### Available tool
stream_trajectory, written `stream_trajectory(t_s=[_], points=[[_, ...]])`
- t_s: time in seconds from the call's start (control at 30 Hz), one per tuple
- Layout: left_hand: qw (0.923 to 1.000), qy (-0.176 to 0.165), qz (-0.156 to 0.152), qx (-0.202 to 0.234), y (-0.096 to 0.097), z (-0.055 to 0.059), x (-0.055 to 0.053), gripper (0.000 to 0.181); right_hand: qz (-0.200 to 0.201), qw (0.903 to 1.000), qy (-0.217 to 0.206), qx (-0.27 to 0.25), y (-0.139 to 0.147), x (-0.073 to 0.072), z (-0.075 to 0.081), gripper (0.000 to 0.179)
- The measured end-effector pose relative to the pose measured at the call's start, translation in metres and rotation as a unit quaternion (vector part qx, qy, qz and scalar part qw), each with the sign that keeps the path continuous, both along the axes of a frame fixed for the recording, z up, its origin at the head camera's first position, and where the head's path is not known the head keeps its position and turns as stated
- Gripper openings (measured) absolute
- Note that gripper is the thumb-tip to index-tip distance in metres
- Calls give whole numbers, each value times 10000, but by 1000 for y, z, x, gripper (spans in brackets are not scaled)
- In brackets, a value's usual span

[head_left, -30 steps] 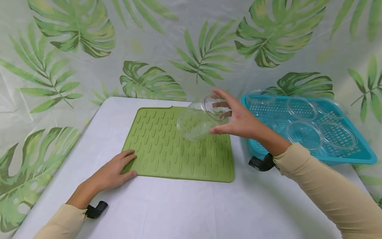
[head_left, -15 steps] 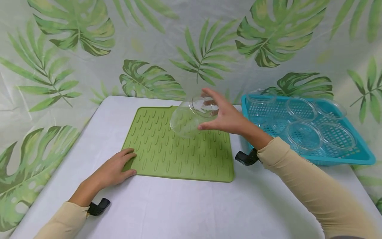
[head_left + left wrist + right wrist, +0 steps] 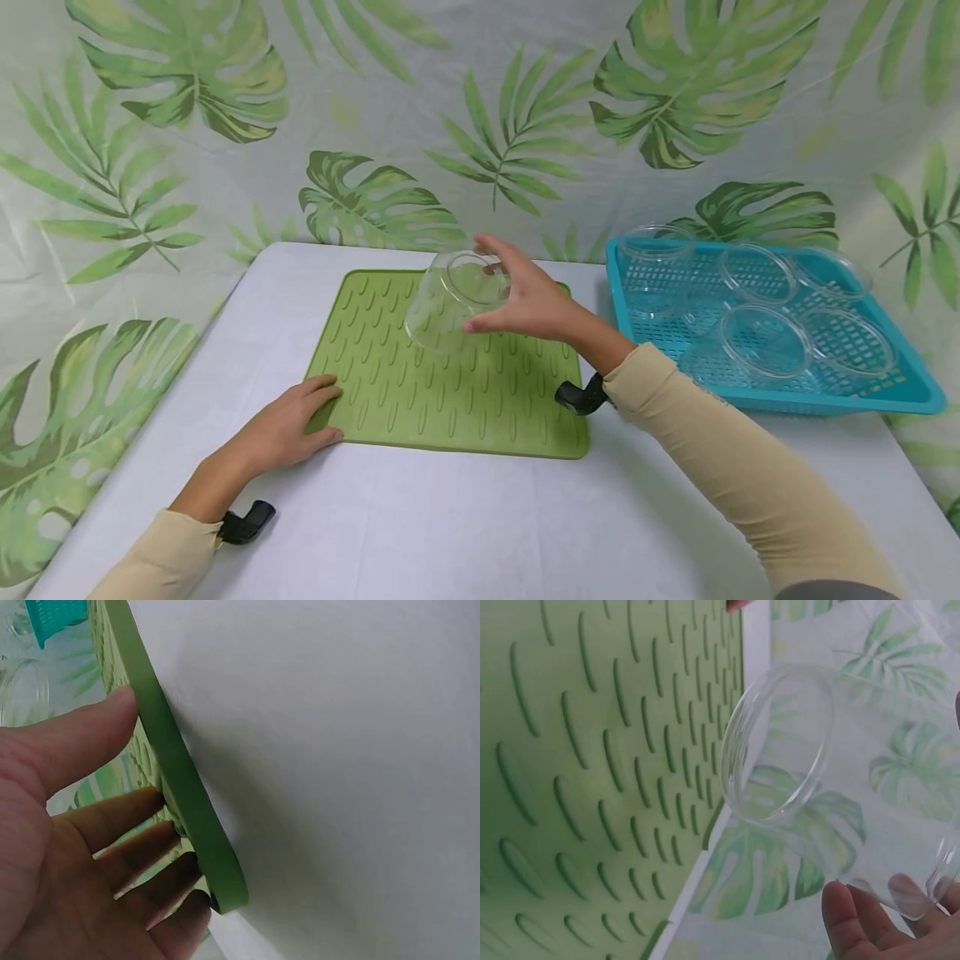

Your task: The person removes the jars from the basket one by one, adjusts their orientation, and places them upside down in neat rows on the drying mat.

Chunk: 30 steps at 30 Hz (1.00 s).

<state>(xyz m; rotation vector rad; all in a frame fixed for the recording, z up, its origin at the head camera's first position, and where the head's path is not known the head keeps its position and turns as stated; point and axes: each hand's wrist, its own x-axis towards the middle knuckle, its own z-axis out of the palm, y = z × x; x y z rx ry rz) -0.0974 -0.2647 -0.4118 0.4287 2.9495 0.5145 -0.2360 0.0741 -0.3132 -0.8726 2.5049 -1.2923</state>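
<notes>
A clear glass cup [image 3: 435, 304] is tilted above the green drying mat [image 3: 450, 408]. My right hand [image 3: 528, 300] grips it near one end, thumb on the near side and fingers on the far side. In the right wrist view, the other end of the glass cup [image 3: 840, 765] points toward the ridged mat, apart from it. At the mat's near left corner rests my left hand [image 3: 288, 425], fingers relaxed. The left wrist view shows its thumb and fingertips against the edge of the mat [image 3: 169, 742].
To the right stands a turquoise plastic basket [image 3: 918, 387] holding several clear glass cups [image 3: 765, 342]. A white cloth [image 3: 420, 517] covers the table. Behind it hangs a leaf-patterned sheet [image 3: 517, 100].
My right hand has carried the glass cup leftward over the mat, away from the basket, ending slightly lower. My left hand has stayed at the mat's corner.
</notes>
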Motion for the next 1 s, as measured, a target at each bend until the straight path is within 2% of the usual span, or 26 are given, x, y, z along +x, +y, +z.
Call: stream_trajectory(t_s=[0.27, 0.53, 0.73, 0.87, 1.0], points=[[9999, -14, -88, 75, -5, 1, -2, 59, 23, 9998, -114, -159, -19, -9, -4, 113], [9997, -68, -47, 210, -5, -1, -2, 60, -205, 9993, -230, -223, -40, -19, -14, 116], [9997, -123, 10, 213, -4, -2, -3, 60, -461, 9981, -264, -319, -57, -28, -14, 114], [9997, -156, 14, 187, -4, -2, -2, 61, -444, 9968, -351, -572, -72, -34, -14, 114], [9996, -198, -59, 176, -4, -2, 0, 61, -465, 9966, -405, -545, -81, -37, -15, 114]])
